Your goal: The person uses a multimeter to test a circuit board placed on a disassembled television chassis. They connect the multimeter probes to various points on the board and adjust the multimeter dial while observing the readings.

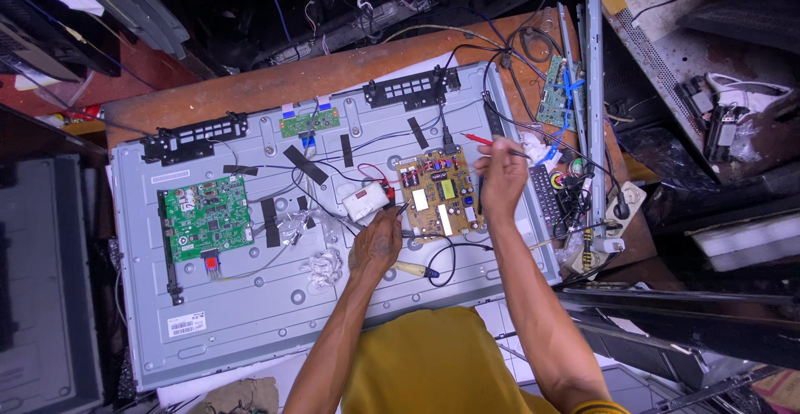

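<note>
Cluttered workbench (250,85); right hand (502,182) fingers pinch red probe (478,140) above yellow board (437,191); left hand (375,243) fingers grip black probe (401,209) at board edge.

At nine o'clock a green board (207,216) sits on the grey panel (250,322). A small green strip board (309,120) lies at eleven. At two o'clock another green board (553,90) leans by a metal rail (594,89). A remote (546,197) lies at three, a screwdriver (414,270) near six.

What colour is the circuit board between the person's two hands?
Tan-yellow circuit board, seen in the head view, unlike the green ones nearby.
</note>
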